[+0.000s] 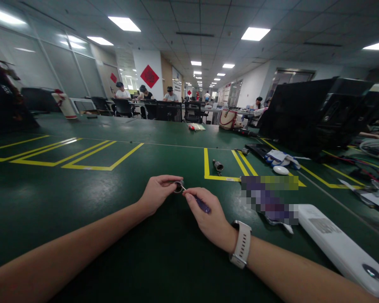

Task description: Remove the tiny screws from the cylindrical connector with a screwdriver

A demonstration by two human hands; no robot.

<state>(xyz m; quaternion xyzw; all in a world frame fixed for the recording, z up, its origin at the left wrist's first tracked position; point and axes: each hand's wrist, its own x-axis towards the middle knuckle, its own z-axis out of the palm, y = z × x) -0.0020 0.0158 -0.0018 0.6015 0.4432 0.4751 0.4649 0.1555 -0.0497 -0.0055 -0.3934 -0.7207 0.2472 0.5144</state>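
Between the thumb and fingers of my left hand [159, 191] is a small round metal part [178, 187] with a dark hollow opening. My right hand [208, 216], with a light watch strap at the wrist, is closed around a screwdriver [203, 205] with a purple see-through handle. Its thin metal shaft points left, and the tip is at the round part's opening. Whether the tip touches the inside is too small to tell. A similar metal fitting [218, 166] lies on the table beyond my right hand, inside a yellow tape outline.
The green table [120, 252] carries yellow tape outlines. On the right lie a long white device [337, 244], a blurred purple package [268, 200], a white oval object [281, 170], gloves [281, 159] and cables. A large black case [316, 113] stands behind them. Several people sit at far desks.
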